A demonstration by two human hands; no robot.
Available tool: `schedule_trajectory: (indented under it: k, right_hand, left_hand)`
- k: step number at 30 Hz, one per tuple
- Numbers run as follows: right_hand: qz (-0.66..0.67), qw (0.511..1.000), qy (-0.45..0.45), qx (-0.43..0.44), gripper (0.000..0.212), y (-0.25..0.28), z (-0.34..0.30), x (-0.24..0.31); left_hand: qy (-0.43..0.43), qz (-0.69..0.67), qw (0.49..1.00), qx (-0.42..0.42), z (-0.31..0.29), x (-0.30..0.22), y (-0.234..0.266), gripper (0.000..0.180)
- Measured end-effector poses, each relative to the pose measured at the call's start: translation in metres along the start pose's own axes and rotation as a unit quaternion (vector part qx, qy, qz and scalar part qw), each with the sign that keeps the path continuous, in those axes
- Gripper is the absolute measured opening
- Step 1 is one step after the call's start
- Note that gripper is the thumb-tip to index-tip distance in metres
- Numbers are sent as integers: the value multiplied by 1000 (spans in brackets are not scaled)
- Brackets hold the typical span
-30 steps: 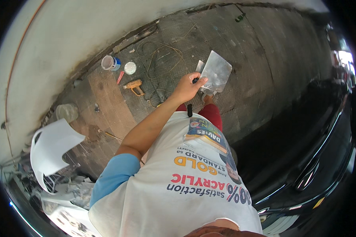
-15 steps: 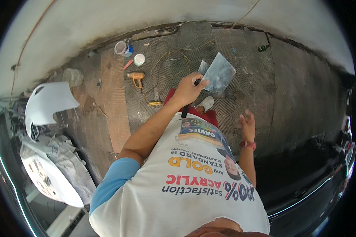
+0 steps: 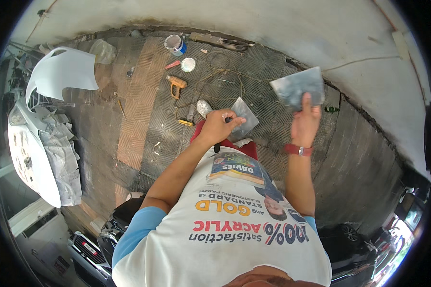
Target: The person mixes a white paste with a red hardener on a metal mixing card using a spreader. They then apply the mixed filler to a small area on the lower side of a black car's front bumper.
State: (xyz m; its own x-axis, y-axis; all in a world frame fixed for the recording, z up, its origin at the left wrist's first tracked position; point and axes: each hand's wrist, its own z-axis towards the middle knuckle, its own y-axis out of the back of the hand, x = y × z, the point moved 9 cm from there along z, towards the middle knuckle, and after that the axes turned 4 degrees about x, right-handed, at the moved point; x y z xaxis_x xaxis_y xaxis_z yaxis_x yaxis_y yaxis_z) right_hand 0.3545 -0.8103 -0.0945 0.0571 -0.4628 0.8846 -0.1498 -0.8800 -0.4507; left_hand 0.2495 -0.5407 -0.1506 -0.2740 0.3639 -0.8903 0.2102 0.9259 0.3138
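Observation:
My left hand (image 3: 218, 126) is closed on a small, thin grey plate (image 3: 245, 117), gripping one edge between thumb and fingers. It is in front of my waist, with the plate angled toward the far right. Farther out on the right, my right hand (image 3: 305, 125) is raised and grips a larger, squarish grey plate (image 3: 294, 87). Its fingers lie against the plate's lower part. The larger plate has pale, cloudy smears across its face. The two plates are apart from each other.
Ahead on the patterned floor are an orange heat gun (image 3: 177, 85), a white lid (image 3: 188, 64), a paint bucket (image 3: 175, 45), a looped cord (image 3: 244, 86) and a yellow-ended tool (image 3: 186, 123). White car body panels (image 3: 64, 71) stand at left. A black car (image 3: 345, 244) is behind right.
My right hand has moved up and outward and now holds the larger plate, which was in my left hand. The smaller plate stays in my left hand. My view has shifted.

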Motion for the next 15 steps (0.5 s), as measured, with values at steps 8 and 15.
schedule_trajectory:
  k: [8, 15]
  right_hand:
    - [-458, 879, 14, 130, 33, -48, 72, -50]
    - [-360, 864, -170, 308, 23, -266, 66, -155]
  left_hand:
    - [-74, -232, 966, -82, 45, 5, 128, 42]
    - [2, -259, 966, -14, 76, 27, 228, 27]
